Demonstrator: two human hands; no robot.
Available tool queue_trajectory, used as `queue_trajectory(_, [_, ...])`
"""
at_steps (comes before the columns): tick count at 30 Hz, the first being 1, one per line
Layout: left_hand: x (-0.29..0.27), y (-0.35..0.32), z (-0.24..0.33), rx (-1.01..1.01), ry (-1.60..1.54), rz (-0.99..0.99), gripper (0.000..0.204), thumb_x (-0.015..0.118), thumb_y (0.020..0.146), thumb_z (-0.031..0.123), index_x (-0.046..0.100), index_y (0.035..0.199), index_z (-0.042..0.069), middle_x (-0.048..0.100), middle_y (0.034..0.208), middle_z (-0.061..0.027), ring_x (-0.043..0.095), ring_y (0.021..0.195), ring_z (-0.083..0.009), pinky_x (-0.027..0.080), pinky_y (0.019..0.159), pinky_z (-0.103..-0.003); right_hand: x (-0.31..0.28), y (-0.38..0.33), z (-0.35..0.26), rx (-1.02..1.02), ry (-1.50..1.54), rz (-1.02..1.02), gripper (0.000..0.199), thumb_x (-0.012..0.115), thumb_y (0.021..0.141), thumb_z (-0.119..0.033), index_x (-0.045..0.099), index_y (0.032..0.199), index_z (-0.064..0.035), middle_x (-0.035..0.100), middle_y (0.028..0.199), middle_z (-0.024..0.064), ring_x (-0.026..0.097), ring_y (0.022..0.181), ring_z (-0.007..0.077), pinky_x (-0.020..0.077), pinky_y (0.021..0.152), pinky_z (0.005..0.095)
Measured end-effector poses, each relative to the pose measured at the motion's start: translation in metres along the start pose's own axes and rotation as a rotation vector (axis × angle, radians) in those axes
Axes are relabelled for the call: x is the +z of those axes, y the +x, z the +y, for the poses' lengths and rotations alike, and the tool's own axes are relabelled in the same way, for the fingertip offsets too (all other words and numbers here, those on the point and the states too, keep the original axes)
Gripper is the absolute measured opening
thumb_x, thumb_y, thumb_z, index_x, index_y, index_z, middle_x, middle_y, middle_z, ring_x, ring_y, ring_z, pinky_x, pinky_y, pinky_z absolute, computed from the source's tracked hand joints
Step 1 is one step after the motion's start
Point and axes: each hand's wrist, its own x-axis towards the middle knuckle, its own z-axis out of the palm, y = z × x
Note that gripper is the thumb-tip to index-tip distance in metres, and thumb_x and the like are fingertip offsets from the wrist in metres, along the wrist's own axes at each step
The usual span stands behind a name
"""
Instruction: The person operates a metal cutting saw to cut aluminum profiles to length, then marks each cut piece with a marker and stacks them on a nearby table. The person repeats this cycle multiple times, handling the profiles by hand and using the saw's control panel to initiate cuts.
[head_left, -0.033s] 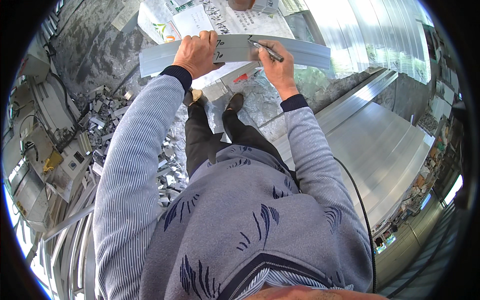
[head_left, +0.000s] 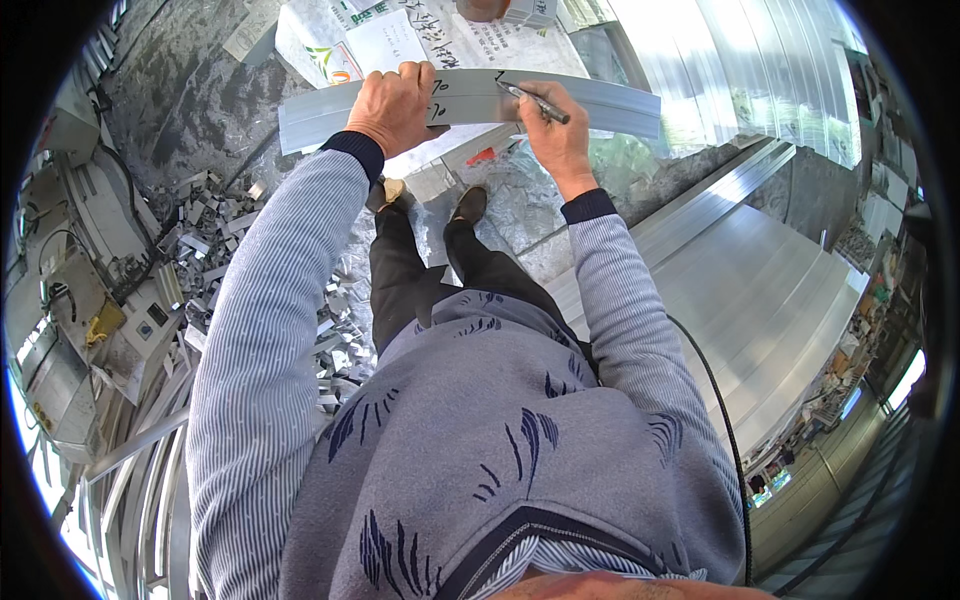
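Note:
A long, flat silver metal strip (head_left: 612, 108) lies crosswise in front of me, bowed by the lens. My left hand (head_left: 396, 110) is closed around it left of its middle, knuckles up. Black handwritten marks show on the strip just right of that hand. In my right hand (head_left: 558, 140) is a dark marker pen (head_left: 550, 109), pinched between thumb and fingers. Its tip meets the strip's face near the upper edge, beside a short black stroke.
Beyond the strip is a white printed package (head_left: 480, 45) with a paper sheet on it. Metal offcuts (head_left: 205, 225) litter the floor at left, beside machinery (head_left: 120, 310). Wide metal profiles (head_left: 740, 300) are stacked at right. A black cable (head_left: 712, 380) hangs by my right arm.

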Motion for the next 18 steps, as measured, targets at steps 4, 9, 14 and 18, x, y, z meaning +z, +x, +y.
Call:
queue_trajectory(4, [0.0003, 0.0002, -0.0001, -0.003, 0.009, -0.012, 0.09, 0.081, 0.082, 0.067, 0.053, 0.137, 0.002, 0.065, 0.107, -0.0106, 0.073, 0.081, -0.0244, 0.056, 0.077, -0.04, 0.0003, 0.0009, 0.0022, 0.041, 0.029, 0.018, 0.019, 0.075, 0.096, -0.016, 0.076, 0.107, -0.0011, 0.078, 0.084, 0.0104, 0.075, 0.074, 0.0172, 0.0582, 0.071, 0.0311])
queue_trajectory(9, [0.0023, -0.0006, -0.0009, 0.011, 0.031, 0.029, 0.089, 0.08, 0.083, 0.069, 0.054, 0.135, 0.001, 0.064, 0.106, -0.0102, 0.072, 0.078, -0.024, 0.056, 0.075, -0.04, 0.0033, 0.0, 0.0055, 0.017, 0.03, 0.071, 0.018, 0.074, 0.096, -0.015, 0.075, 0.107, -0.0008, 0.078, 0.083, 0.0109, 0.075, 0.074, 0.0177, 0.058, 0.071, 0.0314])
queue_trajectory(14, [0.0032, -0.0013, -0.0015, 0.014, 0.038, 0.046, 0.089, 0.079, 0.083, 0.07, 0.055, 0.133, 0.001, 0.065, 0.104, -0.0099, 0.072, 0.076, -0.0234, 0.056, 0.074, -0.04, 0.0018, -0.0007, 0.0068, 0.031, 0.019, 0.045, 0.016, 0.075, 0.095, -0.014, 0.076, 0.104, -0.0007, 0.078, 0.084, 0.0118, 0.076, 0.074, 0.0181, 0.0585, 0.072, 0.0315])
queue_trajectory(18, [0.0029, -0.0014, -0.001, 0.008, 0.046, 0.041, 0.087, 0.079, 0.084, 0.07, 0.055, 0.132, 0.002, 0.065, 0.104, -0.0101, 0.072, 0.076, -0.0233, 0.056, 0.074, -0.04, 0.0045, -0.0001, 0.0053, 0.015, 0.058, 0.06, 0.015, 0.074, 0.095, -0.013, 0.076, 0.104, -0.0005, 0.078, 0.082, 0.0114, 0.076, 0.073, 0.0172, 0.0583, 0.07, 0.0316])
